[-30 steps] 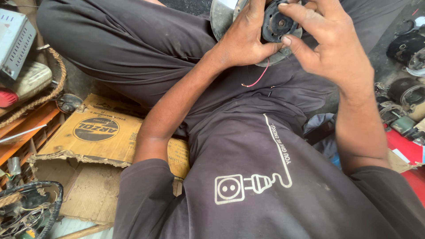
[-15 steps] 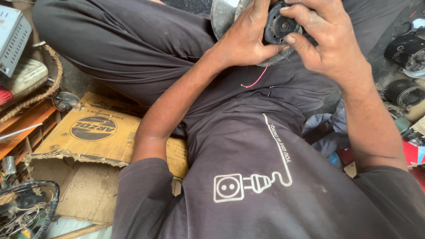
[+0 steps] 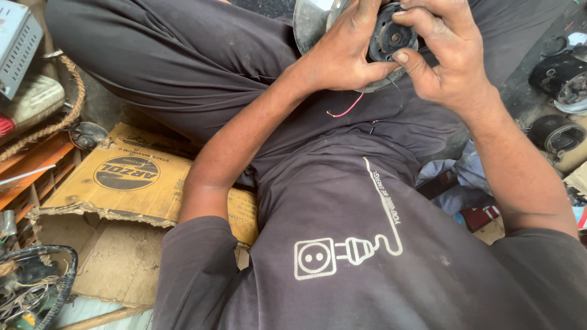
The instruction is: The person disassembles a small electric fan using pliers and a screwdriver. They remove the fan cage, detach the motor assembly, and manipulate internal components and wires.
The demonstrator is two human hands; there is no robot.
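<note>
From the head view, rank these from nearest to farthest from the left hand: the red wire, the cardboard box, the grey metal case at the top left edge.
Measured from the left hand:
1. Red wire: just below the hand, hanging from the round black part.
2. Cardboard box: lower left, beside the forearm.
3. Grey metal case: far left edge, farthest out.

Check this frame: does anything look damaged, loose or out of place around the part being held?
Yes. A thin red wire hangs loose, its end free, below the round dark motor part that the left hand and right hand grip. The flattened cardboard box on the floor has a ragged, torn edge.
</note>
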